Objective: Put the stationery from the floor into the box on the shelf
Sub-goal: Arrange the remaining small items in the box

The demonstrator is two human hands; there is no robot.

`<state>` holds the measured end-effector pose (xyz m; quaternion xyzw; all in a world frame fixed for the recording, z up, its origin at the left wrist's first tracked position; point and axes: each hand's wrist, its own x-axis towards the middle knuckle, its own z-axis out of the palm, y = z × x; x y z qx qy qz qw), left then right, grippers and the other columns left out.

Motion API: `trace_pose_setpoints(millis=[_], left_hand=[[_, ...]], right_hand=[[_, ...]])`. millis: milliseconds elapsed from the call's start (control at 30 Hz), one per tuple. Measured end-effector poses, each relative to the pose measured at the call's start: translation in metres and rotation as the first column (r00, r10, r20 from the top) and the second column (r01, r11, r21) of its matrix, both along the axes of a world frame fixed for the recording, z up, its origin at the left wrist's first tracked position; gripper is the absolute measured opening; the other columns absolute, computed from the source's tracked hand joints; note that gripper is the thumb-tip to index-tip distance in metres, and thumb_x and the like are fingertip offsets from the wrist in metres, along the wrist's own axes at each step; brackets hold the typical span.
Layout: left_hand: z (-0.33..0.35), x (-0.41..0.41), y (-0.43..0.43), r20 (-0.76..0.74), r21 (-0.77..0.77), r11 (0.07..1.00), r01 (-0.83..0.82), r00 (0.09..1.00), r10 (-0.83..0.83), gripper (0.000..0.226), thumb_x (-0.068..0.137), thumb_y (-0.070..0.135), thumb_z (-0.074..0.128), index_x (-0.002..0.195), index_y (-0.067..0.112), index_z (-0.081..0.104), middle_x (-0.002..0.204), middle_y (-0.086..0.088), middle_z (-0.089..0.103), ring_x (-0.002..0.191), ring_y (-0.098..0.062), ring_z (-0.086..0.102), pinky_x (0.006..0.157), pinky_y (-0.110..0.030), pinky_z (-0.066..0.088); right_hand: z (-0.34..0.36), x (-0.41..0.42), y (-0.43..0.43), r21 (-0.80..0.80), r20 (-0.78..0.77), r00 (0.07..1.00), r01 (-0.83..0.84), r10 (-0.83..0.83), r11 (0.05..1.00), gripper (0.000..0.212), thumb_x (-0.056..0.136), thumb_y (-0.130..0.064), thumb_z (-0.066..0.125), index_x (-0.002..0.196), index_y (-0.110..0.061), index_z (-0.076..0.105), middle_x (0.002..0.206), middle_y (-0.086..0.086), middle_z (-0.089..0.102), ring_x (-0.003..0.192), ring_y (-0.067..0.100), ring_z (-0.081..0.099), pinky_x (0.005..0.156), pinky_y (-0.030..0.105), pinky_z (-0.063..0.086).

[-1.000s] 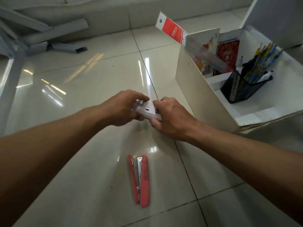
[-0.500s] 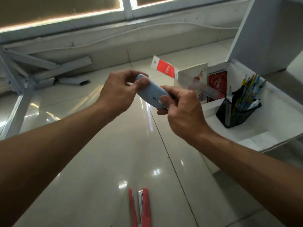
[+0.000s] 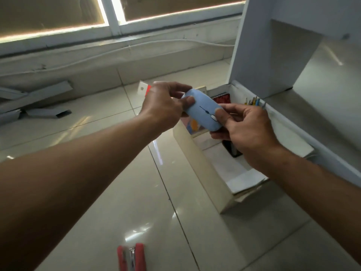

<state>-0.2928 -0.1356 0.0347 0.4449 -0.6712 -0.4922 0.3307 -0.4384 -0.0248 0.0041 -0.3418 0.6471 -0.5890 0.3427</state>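
**Blue mouse held in both hands above the box**

Nearest the camera, a red stapler [image 3: 131, 258] lies open on the glossy tiled floor [image 3: 109, 202], partly cut off by the bottom edge of the view. Both bare forearms reach forward over it.

Above the floor, a pale blue computer mouse [image 3: 203, 112] is held between the two hands. The left hand [image 3: 166, 106] has its grip closed on the mouse's far end, thumb pressed on top. The right hand [image 3: 248, 132] has its grip closed on the near end, thumb beside the scroll wheel and fingers curled underneath.

Just beyond and below the hands sits the open white box [image 3: 201, 171] on the low shelf [image 3: 320, 122]. Inside it, partly hidden by the hands, are a dark mesh pen holder [image 3: 232, 149], pencil tips [image 3: 254, 100], a red packet [image 3: 221, 98] and a colourful booklet [image 3: 193, 126].

Farther off, grey metal bars [image 3: 39, 102] lie on the floor by the wall, under a window [image 3: 115, 14].
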Motion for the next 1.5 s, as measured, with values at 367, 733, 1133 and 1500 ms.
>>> trace_pose_setpoints(millis=[367, 733, 1133, 1500], left_hand=[[-0.017, -0.036, 0.009, 0.438, 0.016, 0.933, 0.360, 0.836, -0.330, 0.036, 0.080, 0.028, 0.085, 0.112, 0.021, 0.068, 0.096, -0.001, 0.074, 0.081, -0.018, 0.076, 0.073, -0.037, 0.065], [-0.017, -0.050, 0.002, 0.378, 0.226, 0.906, 0.359, 0.825, -0.421, 0.057, 0.082, 0.016, 0.083, 0.134, 0.019, 0.060, 0.110, -0.006, 0.073, 0.090, -0.020, 0.075, 0.069, -0.031, 0.065], [-0.028, -0.071, 0.001, 0.621, 0.227, 0.920, 0.320, 0.680, -0.390, 0.039, 0.092, 0.012, 0.075, 0.129, 0.008, 0.064, 0.101, -0.010, 0.073, 0.082, -0.021, 0.077, 0.073, -0.032, 0.065], [-0.065, -0.113, 0.012, 0.949, 0.054, 0.867, 0.496, 0.243, -0.198, 0.036, 0.096, 0.027, 0.069, 0.070, 0.010, 0.050, 0.069, -0.001, 0.050, 0.066, -0.015, 0.055, 0.084, -0.025, 0.052]], right_hand=[[-0.003, -0.056, 0.009, 0.037, -0.225, 0.973, 0.065, -0.055, 0.997, 0.029, 0.089, -0.025, 0.081, 0.117, -0.023, 0.074, 0.104, 0.005, 0.072, 0.091, 0.020, 0.074, 0.064, 0.032, 0.066], [-0.003, -0.048, -0.021, 0.289, -0.558, 0.770, -0.171, 0.311, 0.942, 0.033, 0.094, -0.020, 0.075, 0.126, -0.023, 0.071, 0.105, -0.005, 0.069, 0.086, 0.005, 0.062, 0.063, 0.013, 0.048], [-0.038, -0.025, -0.006, 0.682, -0.471, 0.730, -0.054, 0.495, 0.729, 0.051, 0.060, -0.047, 0.097, 0.085, -0.019, 0.062, 0.069, -0.005, 0.067, 0.049, 0.006, 0.067, 0.039, 0.018, 0.045], [-0.053, -0.022, -0.006, 0.794, -0.424, 0.726, 0.011, 0.541, 0.607, 0.044, 0.063, -0.023, 0.096, 0.091, -0.015, 0.062, 0.093, 0.006, 0.060, 0.090, 0.027, 0.069, 0.057, 0.022, 0.047]])
